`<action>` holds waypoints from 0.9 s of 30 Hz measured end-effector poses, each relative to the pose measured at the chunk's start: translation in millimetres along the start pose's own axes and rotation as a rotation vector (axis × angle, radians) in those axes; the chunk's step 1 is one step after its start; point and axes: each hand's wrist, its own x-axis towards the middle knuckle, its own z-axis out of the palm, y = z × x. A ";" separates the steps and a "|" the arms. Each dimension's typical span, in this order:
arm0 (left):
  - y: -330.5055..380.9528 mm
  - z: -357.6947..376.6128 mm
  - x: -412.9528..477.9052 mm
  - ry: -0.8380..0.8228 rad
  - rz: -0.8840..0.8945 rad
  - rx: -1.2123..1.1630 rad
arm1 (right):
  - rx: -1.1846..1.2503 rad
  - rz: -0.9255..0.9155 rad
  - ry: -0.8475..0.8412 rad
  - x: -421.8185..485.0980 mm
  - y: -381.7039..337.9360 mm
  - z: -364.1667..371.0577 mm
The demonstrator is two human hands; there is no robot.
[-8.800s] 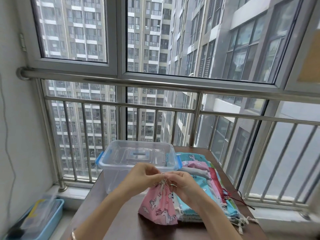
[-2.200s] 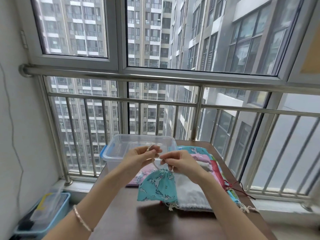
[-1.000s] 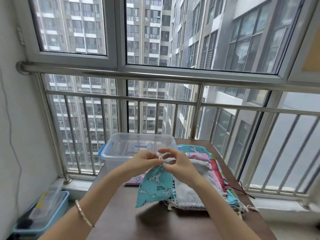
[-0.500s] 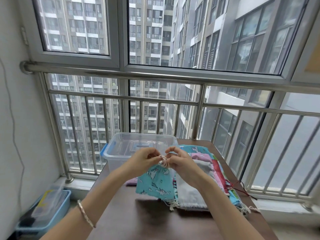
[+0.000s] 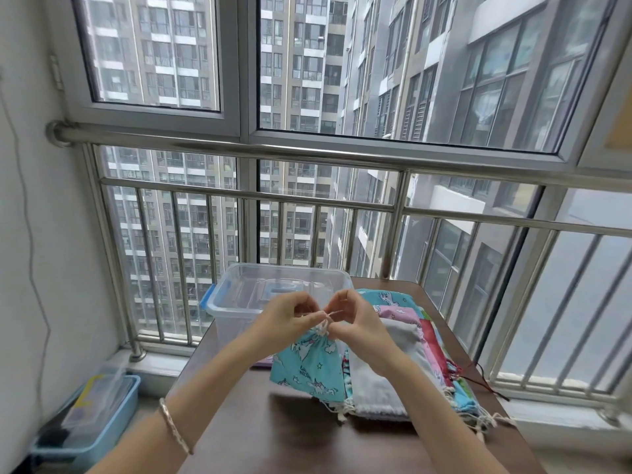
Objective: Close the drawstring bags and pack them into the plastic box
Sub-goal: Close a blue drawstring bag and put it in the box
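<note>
A turquoise drawstring bag [image 5: 309,366] with white unicorn print hangs above the brown table [image 5: 273,436], its mouth gathered tight. My left hand [image 5: 285,316] and my right hand [image 5: 355,318] each pinch a white cord end at the bag's neck, fingers almost touching. Behind the hands stands the clear plastic box [image 5: 239,299] with blue latches, lid on it. To the right lies a pile of flat drawstring bags [image 5: 403,357]: grey, pink, red, turquoise.
A steel railing [image 5: 246,196] and window run along the table's far and right sides. A blue bin [image 5: 85,415] with clutter sits on the floor at left. A red cord [image 5: 485,378] trails off the pile's right edge. A pink bag's corner [image 5: 261,361] peeks from under my left wrist.
The pink bag from the earliest frame lies by the box. In the last second both hands have kept working the turquoise bag's cords, and its neck has gathered tighter.
</note>
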 end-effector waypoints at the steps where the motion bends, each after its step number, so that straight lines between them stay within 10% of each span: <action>1: 0.8 0.6 0.1 -0.002 0.000 -0.010 | -0.020 -0.012 0.006 -0.3 1.2 0.9; 7: -1.1 -1.1 1.0 -0.097 -0.138 -0.219 | -0.180 -0.148 0.041 -0.2 9.8 3.1; 13: 6.5 -9.2 -3.0 -0.158 -0.245 -0.320 | 0.197 -0.022 0.019 -1.8 5.9 1.4; 20: 4.0 -14.7 -9.0 -0.124 -0.166 -0.218 | 0.825 0.083 0.090 -4.2 5.2 -1.5; 27: -2.8 -30.8 -18.9 -0.016 -0.055 0.044 | 0.678 0.126 0.228 -7.5 15.6 -17.7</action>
